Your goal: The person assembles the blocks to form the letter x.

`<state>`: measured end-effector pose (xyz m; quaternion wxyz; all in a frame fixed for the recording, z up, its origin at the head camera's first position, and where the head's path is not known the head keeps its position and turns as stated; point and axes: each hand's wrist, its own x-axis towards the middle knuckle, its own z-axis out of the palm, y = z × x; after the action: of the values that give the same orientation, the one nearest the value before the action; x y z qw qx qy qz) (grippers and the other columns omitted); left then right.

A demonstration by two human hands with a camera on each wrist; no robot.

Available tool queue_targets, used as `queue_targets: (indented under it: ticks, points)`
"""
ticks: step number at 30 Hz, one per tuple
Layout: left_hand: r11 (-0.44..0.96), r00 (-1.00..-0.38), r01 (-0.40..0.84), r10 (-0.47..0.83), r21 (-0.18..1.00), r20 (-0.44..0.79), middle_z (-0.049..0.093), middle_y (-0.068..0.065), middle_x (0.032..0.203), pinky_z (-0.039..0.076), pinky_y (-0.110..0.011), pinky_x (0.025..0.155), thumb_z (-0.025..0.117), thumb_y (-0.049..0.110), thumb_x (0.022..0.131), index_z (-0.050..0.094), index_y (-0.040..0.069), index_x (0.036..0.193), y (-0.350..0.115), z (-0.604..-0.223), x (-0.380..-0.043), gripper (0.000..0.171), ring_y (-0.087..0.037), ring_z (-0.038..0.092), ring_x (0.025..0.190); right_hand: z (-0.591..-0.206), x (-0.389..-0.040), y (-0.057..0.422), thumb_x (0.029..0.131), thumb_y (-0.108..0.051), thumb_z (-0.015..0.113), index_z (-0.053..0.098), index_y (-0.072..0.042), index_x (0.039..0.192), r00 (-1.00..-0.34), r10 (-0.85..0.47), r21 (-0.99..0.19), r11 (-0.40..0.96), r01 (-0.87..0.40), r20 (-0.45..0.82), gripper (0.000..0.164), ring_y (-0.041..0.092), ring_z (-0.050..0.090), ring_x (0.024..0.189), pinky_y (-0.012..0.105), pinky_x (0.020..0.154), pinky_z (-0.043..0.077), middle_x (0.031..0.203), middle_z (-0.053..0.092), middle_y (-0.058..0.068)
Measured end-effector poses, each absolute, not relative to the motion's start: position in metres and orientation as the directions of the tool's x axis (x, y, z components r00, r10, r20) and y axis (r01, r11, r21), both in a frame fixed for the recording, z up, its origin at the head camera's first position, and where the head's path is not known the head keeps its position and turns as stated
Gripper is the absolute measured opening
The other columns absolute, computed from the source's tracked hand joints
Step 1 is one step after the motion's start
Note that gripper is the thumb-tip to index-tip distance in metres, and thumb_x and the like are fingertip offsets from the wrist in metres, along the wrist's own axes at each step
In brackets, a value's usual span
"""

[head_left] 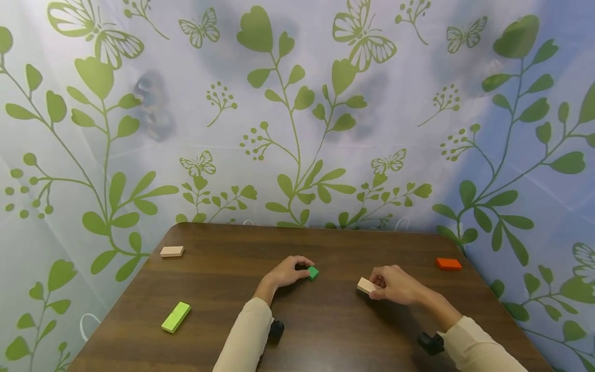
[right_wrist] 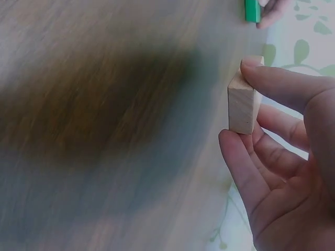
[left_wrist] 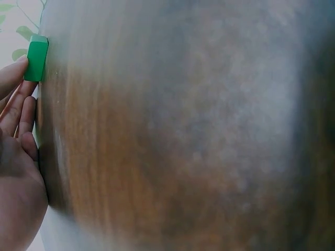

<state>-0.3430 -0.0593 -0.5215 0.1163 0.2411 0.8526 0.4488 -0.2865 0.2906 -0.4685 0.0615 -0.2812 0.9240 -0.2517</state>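
Note:
Near the middle of the table, my left hand (head_left: pixel 289 272) pinches a green wooden block (head_left: pixel 313 273) at one end. In the left wrist view the green block (left_wrist: pixel 36 58) stands out past the thumb, close to the tabletop. To the right, my right hand (head_left: pixel 398 285) grips a plain wooden block (head_left: pixel 367 285) between thumb and fingers. The right wrist view has the thumb on top of this plain block (right_wrist: pixel 241 110) and a finger at its lower edge; the block looks lifted off the table. The two blocks are apart, with bare wood between them.
On the brown table (head_left: pixel 321 336), another plain block (head_left: pixel 172 251) lies at the back left. A lime-green block (head_left: pixel 176 317) lies at the front left, and an orange block (head_left: pixel 448 264) near the right edge. A leaf-patterned curtain (head_left: pixel 297 129) hangs behind the table.

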Motion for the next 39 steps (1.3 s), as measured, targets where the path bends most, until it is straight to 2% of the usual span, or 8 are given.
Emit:
queue_targets:
  ticks: [9, 16, 39]
  points:
    - [0.481, -0.855, 0.316, 0.517, 0.818, 0.027, 0.062, -0.008, 0.129, 0.041, -0.053, 0.107, 0.066, 0.013, 0.103, 0.069, 0.007, 0.131, -0.061, -0.521, -0.345, 0.028, -0.032, 0.053, 0.127, -0.471, -0.294, 0.268, 0.087, -0.019, 0.086, 0.07, -0.011, 0.098, -0.814, -0.579, -0.53, 0.678, -0.509, 0.041, 0.021, 0.009, 0.057, 0.075, 0.029, 0.066, 0.05, 0.083, 0.063, -0.008]
    - [0.485, -0.854, 0.33, 0.52, 0.81, 0.037, 0.063, -0.009, 0.129, 0.041, -0.053, 0.106, 0.067, 0.012, 0.103, 0.069, 0.006, 0.13, -0.062, -0.521, -0.345, 0.028, -0.033, 0.053, 0.126, -0.476, -0.301, 0.25, 0.086, -0.02, 0.087, 0.07, -0.012, 0.096, -0.803, -0.591, -0.512, 0.668, -0.54, 0.076, 0.022, 0.008, 0.057, 0.076, 0.03, 0.069, 0.05, 0.083, 0.062, -0.009]
    - [0.485, -0.848, 0.355, 0.528, 0.799, 0.056, 0.066, -0.007, 0.127, 0.041, -0.051, 0.108, 0.067, 0.013, 0.102, 0.07, 0.006, 0.129, -0.059, -0.521, -0.346, 0.028, -0.03, 0.055, 0.126, -0.487, -0.313, 0.202, 0.087, -0.024, 0.086, 0.071, -0.013, 0.095, -0.792, -0.606, -0.491, 0.668, -0.559, 0.076, 0.02, 0.007, 0.06, 0.078, 0.033, 0.072, 0.052, 0.085, 0.066, -0.011]
